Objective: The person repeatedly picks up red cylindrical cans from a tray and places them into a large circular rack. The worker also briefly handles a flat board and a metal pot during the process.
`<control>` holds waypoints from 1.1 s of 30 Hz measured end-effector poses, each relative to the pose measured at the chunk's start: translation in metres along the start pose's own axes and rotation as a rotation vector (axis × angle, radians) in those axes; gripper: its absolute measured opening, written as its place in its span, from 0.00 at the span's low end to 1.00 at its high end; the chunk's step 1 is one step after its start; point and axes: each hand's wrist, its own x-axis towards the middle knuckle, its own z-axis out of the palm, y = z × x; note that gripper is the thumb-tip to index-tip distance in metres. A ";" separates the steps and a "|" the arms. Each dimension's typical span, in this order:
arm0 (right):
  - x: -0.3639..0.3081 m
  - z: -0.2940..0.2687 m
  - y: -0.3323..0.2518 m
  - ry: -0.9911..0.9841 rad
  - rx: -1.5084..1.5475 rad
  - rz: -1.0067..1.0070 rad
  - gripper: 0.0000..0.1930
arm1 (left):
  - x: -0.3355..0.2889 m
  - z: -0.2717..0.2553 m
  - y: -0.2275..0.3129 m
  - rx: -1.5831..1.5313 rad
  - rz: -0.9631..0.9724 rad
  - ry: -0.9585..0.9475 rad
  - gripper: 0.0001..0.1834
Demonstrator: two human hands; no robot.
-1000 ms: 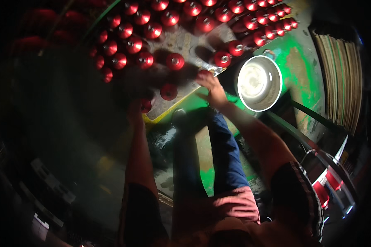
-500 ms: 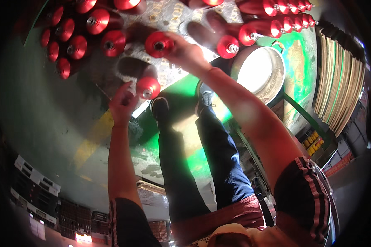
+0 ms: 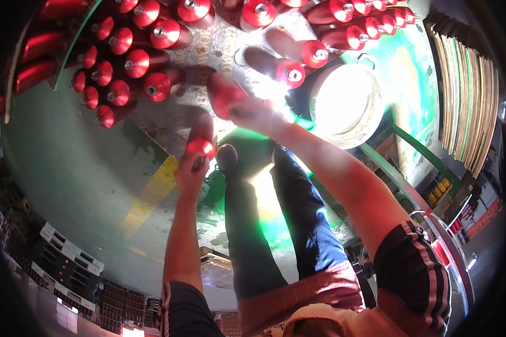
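My right hand [image 3: 258, 117] is closed on the top end of a red metal cylinder [image 3: 222, 92], which leans toward me. Bright glare blurs the fingers there. Just to its left and nearer stands another red cylinder [image 3: 201, 147] with a rounded shoulder. At that cylinder's neck my left hand [image 3: 191, 173] is pinched around something small and dark, too hidden to name. Several more red cylinders [image 3: 157, 87] with bare threaded metal necks stand upright on a printed board [image 3: 166, 121] around the hands.
A round metal pan [image 3: 375, 115] with a glaring bright inside sits to the right. Beyond it a stack of thin boards [image 3: 464, 95] stands by a green metal frame [image 3: 424, 154]. A yellow stripe [image 3: 146, 196] crosses the green floor at left. More red cylinders [image 3: 39, 48] lie far left.
My left hand has come from beside the near cylinder onto its neck, bringing the small dark thing. The cylinder in my right hand has tilted, and the hand has moved nearer. The view has shifted.
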 end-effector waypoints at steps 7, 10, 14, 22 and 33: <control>-0.156 -0.137 -0.139 -0.008 0.222 0.141 0.15 | -0.194 -0.091 0.132 -0.121 -0.068 0.155 0.08; -0.211 -0.188 -0.205 0.032 0.387 0.319 0.17 | -0.265 -0.116 0.185 -0.252 -0.118 0.140 0.08; -0.294 -0.235 -0.268 0.070 0.993 0.268 0.16 | -0.334 -0.131 0.215 -0.210 0.041 0.212 0.07; -0.476 -0.264 -0.367 0.564 0.375 -0.163 0.12 | -0.359 -0.139 0.304 -0.204 0.448 -0.111 0.05; -0.735 -0.171 -0.434 0.808 0.401 0.503 0.18 | -0.450 -0.121 0.338 -0.023 0.681 -0.394 0.07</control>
